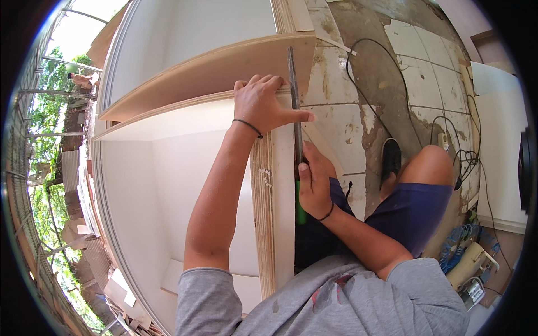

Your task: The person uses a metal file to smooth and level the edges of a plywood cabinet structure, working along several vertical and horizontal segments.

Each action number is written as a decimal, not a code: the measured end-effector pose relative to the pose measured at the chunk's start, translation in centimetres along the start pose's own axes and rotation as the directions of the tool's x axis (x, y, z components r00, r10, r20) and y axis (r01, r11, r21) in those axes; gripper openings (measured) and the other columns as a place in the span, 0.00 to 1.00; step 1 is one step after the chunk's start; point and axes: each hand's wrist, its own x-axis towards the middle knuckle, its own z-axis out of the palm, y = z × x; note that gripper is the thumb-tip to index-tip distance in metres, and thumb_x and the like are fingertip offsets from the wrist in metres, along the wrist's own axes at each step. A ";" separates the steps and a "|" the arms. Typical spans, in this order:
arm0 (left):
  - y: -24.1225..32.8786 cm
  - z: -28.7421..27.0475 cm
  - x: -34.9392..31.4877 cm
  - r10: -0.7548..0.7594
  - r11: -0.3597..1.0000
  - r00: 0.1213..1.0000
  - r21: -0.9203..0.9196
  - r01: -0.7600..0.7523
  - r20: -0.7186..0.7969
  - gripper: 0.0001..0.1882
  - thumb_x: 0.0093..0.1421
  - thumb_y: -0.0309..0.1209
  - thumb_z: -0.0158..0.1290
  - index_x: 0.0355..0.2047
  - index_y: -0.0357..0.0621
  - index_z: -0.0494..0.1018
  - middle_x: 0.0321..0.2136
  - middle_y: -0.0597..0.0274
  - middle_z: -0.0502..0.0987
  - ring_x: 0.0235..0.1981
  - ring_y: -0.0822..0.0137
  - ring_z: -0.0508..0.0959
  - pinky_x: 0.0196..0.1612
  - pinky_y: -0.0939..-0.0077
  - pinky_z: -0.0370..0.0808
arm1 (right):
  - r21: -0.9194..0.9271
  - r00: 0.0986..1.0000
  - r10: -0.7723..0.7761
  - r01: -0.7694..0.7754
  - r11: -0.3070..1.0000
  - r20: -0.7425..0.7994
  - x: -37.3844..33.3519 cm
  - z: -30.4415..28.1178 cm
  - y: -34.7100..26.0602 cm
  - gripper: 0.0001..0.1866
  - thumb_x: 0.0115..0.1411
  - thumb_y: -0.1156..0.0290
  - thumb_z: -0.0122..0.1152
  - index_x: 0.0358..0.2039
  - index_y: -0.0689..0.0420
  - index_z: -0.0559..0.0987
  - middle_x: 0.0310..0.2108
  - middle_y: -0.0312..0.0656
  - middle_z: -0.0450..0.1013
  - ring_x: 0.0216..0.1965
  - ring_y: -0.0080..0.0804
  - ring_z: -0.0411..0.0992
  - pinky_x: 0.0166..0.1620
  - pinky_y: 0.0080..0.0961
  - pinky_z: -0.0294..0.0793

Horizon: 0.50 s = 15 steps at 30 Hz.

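A long, narrow grey metal file (293,73) lies along the front edge of a white cabinet (284,185). My right hand (315,187) is closed on the file near its green handle (301,204), which shows partly below the palm. My left hand (262,103) has its fingers curled over the edge of an upright plywood panel (185,112) of the cabinet. Its thumb stretches across the file. Beyond that panel stands a second brown-faced plywood panel (218,70). Small white crumbs (265,177) sit on the raw plywood edge (263,224) near my left wrist.
Worn, broken floor tiles (336,134) lie to the right, with a black cable (404,84) across them. Coiled blue cord (465,241) and a beige power tool (469,264) sit at the lower right. Wood scraps (120,291) are piled at left beside a mesh fence (28,134).
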 end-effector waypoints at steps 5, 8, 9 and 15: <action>-0.1 -0.4 0.0 0.002 0.999 1.000 -0.043 -0.002 -0.007 0.47 0.27 0.69 0.61 0.38 0.42 0.76 0.37 0.61 0.77 0.45 0.65 0.73 0.50 0.67 0.60 | -0.090 0.999 -0.025 0.021 0.996 -0.041 0.0 0.2 -0.7 0.20 0.67 0.69 0.42 0.55 0.69 0.64 0.50 0.59 0.68 0.52 0.51 0.68 0.54 0.33 0.65; -0.3 -0.2 0.0 0.013 0.997 0.999 -0.069 -0.015 -0.030 0.47 0.26 0.68 0.63 0.38 0.42 0.76 0.37 0.61 0.78 0.44 0.65 0.74 0.49 0.67 0.60 | -0.064 0.999 -0.017 0.014 0.998 -0.035 0.1 0.1 -0.7 0.20 0.67 0.69 0.42 0.55 0.69 0.64 0.50 0.59 0.68 0.52 0.51 0.67 0.55 0.33 0.64; -0.3 -0.2 0.0 0.017 0.998 0.999 -0.063 -0.019 -0.036 0.47 0.26 0.68 0.63 0.38 0.42 0.76 0.37 0.61 0.78 0.44 0.65 0.74 0.49 0.67 0.60 | -0.074 0.999 -0.005 0.002 0.997 -0.036 0.1 0.1 -0.7 0.20 0.67 0.69 0.42 0.55 0.69 0.64 0.50 0.59 0.68 0.52 0.51 0.67 0.55 0.33 0.64; -0.4 0.0 0.0 0.014 0.998 0.999 -0.053 -0.017 -0.041 0.47 0.27 0.68 0.63 0.39 0.42 0.76 0.38 0.61 0.78 0.46 0.65 0.73 0.50 0.67 0.60 | -0.099 1.000 -0.021 0.019 0.995 -0.019 0.3 0.0 -0.6 0.20 0.67 0.70 0.42 0.55 0.68 0.64 0.50 0.58 0.68 0.52 0.50 0.67 0.55 0.33 0.64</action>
